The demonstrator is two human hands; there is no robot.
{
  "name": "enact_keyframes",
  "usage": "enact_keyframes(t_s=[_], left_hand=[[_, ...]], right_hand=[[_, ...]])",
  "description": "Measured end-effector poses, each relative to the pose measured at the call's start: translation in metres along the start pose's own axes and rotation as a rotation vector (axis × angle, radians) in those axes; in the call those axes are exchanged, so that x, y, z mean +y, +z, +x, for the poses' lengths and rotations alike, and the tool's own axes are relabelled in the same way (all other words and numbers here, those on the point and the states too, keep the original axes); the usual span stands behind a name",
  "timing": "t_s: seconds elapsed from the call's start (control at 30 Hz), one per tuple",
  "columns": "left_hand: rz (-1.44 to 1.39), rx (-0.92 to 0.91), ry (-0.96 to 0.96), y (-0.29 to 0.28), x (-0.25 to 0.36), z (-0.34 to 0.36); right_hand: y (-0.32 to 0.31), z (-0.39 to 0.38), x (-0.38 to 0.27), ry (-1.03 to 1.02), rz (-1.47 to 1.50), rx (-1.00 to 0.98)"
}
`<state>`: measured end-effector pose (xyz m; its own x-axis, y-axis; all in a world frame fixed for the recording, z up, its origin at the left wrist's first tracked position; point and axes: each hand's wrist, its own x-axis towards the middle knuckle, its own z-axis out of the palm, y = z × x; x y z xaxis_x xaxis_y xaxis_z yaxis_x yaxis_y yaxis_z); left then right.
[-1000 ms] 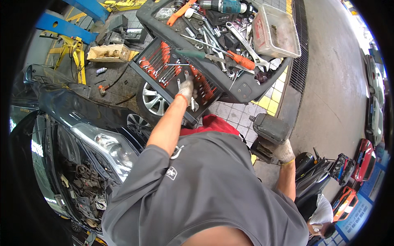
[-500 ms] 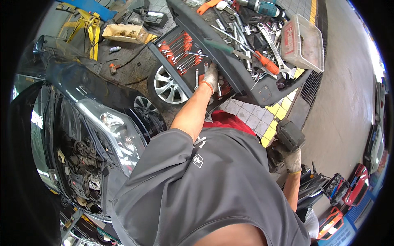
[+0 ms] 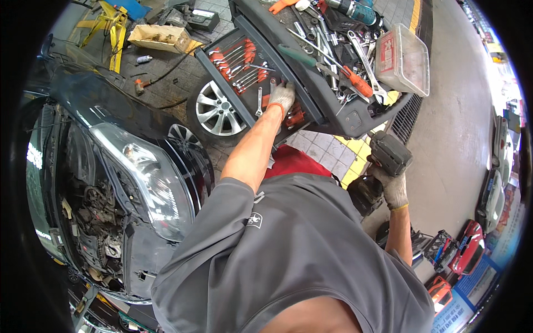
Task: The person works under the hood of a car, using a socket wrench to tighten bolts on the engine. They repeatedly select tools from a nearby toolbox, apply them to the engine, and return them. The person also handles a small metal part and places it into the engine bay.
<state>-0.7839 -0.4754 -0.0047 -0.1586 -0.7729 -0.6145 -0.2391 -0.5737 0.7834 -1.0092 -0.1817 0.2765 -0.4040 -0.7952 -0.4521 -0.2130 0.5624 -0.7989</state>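
My left hand (image 3: 282,95), in a pale work glove, reaches into the pulled-out tool drawer (image 3: 226,90). Its fingers point down among the tools near the drawer's inner side; their tips are partly hidden, so a hold on anything cannot be made out. Just left of the hand lies a combination wrench (image 3: 259,101). A row of wrenches in orange holders (image 3: 239,62) fills the drawer's far part. On my right, my gloved right hand (image 3: 393,187) is closed round the grip of a black cordless impact wrench (image 3: 391,152), its battery end uppermost.
The cart top carries a large wrench (image 3: 366,64), an orange-handled screwdriver (image 3: 357,81), a teal drill (image 3: 355,11) and a clear plastic bin (image 3: 413,61). A dark car with its engine bay exposed (image 3: 100,222) stands at left. A wheel (image 3: 217,109) sits beside the drawer.
My left hand remains inside the drawer, its fingers slightly shifted. The right hand still holds the impact wrench, a little higher in view. The whole scene has moved slightly left.
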Motion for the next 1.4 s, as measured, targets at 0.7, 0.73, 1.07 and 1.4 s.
enact_keyframes(t_s=[0.7,0.73,1.07,1.4], left_hand=[[-0.317,-0.063,-0.197,-0.143,-0.025,-0.13],[-0.398,0.045,-0.152,-0.166,-0.036,-0.136],[-0.256,0.194,0.237,-0.211,0.005,-0.186],[0.484,0.412,0.365,-0.222,0.0,-0.13]], right_hand=[[0.018,-0.008,0.024,-0.032,0.106,0.075],[0.022,-0.005,0.02,-0.043,0.087,0.059],[0.052,0.009,0.016,-0.145,-0.157,-0.085],[0.049,0.025,0.02,-0.12,-0.132,-0.175]])
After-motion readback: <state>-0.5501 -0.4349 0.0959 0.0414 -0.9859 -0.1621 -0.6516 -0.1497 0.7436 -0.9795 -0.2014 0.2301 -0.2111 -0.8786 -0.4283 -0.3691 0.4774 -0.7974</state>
